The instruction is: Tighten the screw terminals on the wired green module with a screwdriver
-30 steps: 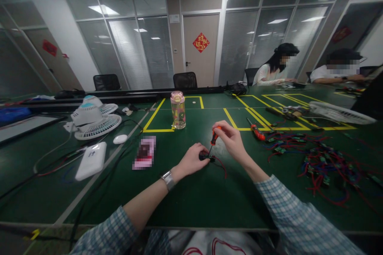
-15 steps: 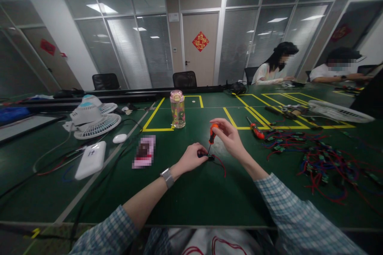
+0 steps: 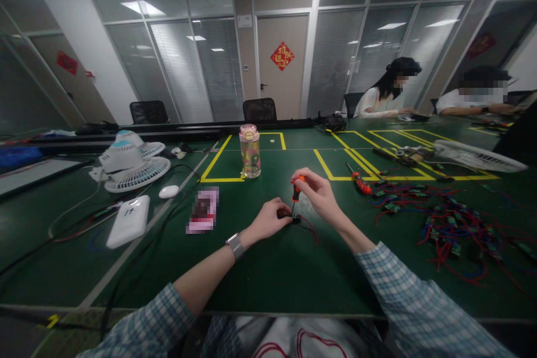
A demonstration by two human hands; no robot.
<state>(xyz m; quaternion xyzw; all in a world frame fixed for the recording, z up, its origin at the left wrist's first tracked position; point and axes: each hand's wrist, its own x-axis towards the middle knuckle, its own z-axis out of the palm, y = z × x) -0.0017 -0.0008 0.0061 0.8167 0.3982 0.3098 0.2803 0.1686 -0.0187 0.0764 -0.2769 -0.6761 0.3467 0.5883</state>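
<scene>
My right hand (image 3: 315, 192) is closed around the orange and black handle of a screwdriver (image 3: 297, 190). The tool stands nearly upright, with its tip down at a small circuit board (image 3: 297, 218) on the green table. A red wire curves off the board to the right. My left hand (image 3: 272, 218), below a silver wristwatch, pinches the board's left end with thumb and fingers, which partly hide it. The exact spot where the tip meets the board is too small to make out.
A second screwdriver (image 3: 359, 180) and a heap of wired circuit boards (image 3: 451, 224) lie to the right. Ahead stands a clear bottle (image 3: 250, 152). On the left are a pink card (image 3: 203, 211), a white case (image 3: 129, 221) and fans (image 3: 136, 173). Two people sit at the far right.
My right hand and the screwdriver have shifted very slightly, with the tip still at the board. My left hand keeps its hold; the view has tilted a little.
</scene>
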